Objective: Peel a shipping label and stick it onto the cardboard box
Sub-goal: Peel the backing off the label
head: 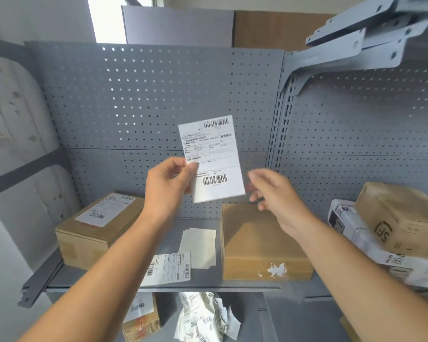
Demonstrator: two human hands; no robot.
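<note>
My left hand (pixel 169 185) holds a white shipping label (pixel 213 156) upright in front of the pegboard, thumb and fingers pinching its lower left edge. My right hand (pixel 273 193) hovers just right of the label's lower corner, fingers apart and blurred, touching nothing that I can make out. Below it on the grey shelf (pixel 203 280) sits a plain cardboard box (pixel 260 243) with a torn white patch on its front. Another cardboard box (pixel 94 228) with a label stuck on top stands at the shelf's left.
Blank backing sheets (pixel 200 245) and printed labels (pixel 168 267) lie between the two boxes. At the right are a white parcel (pixel 351 230) and a tilted brown box (pixel 403 218). Crumpled label waste (pixel 203 317) and a small box (pixel 141 317) sit below the shelf.
</note>
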